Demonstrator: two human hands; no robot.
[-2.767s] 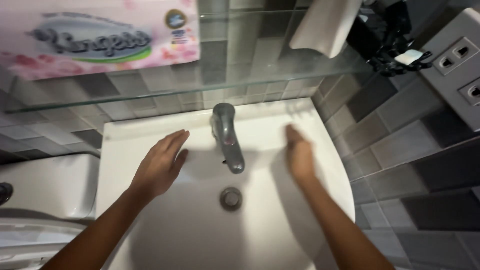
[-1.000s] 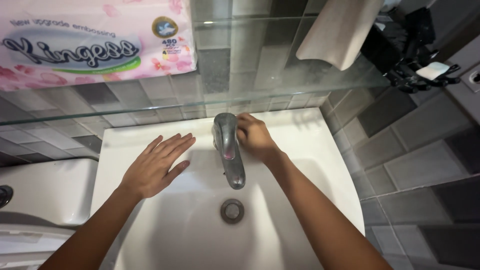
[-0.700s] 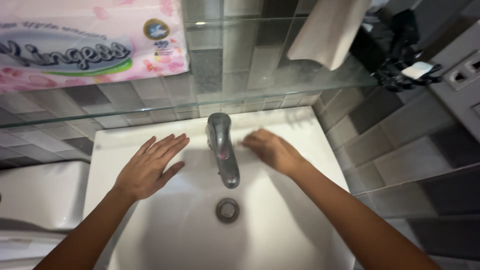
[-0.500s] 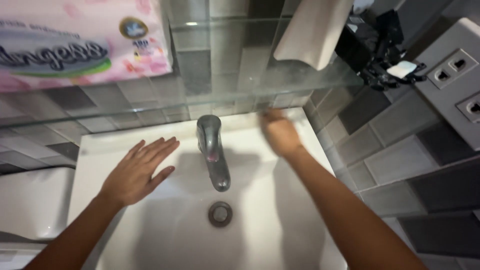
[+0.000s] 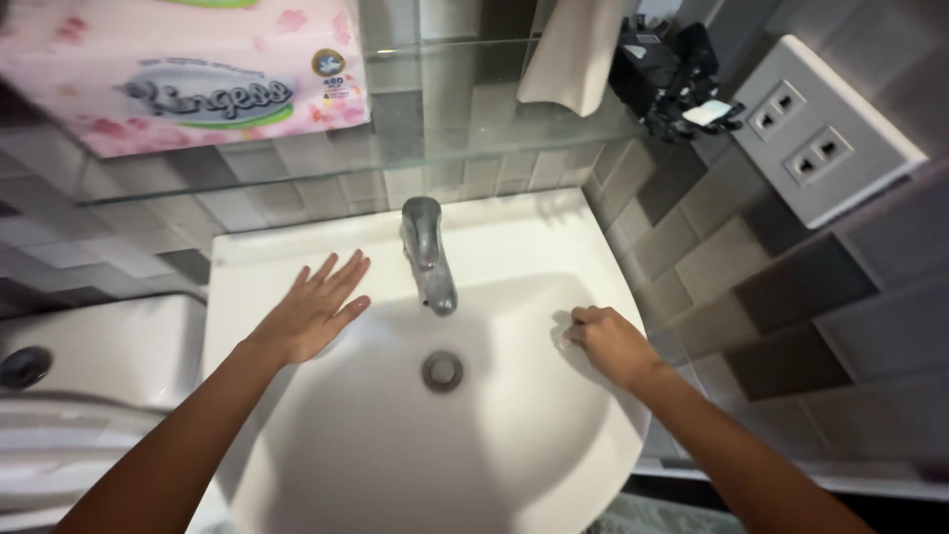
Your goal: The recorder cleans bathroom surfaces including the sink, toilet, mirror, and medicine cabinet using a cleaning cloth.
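White sink (image 5: 494, 252), right hand (image 5: 610, 341) moved from behind the grey tap (image 5: 427, 252) to the basin's right slope, fingers curled shut on something too small to tell, left hand (image 5: 314, 310) unchanged, flat and spread left of the tap

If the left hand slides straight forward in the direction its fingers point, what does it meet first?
The left hand lies flat on the white sink rim, fingers pointing up and slightly right. Going on, it would likely cross the rim's back ledge, pass left of the grey faucet, and meet the tiled wall under the glass shelf. Depth is uncertain.
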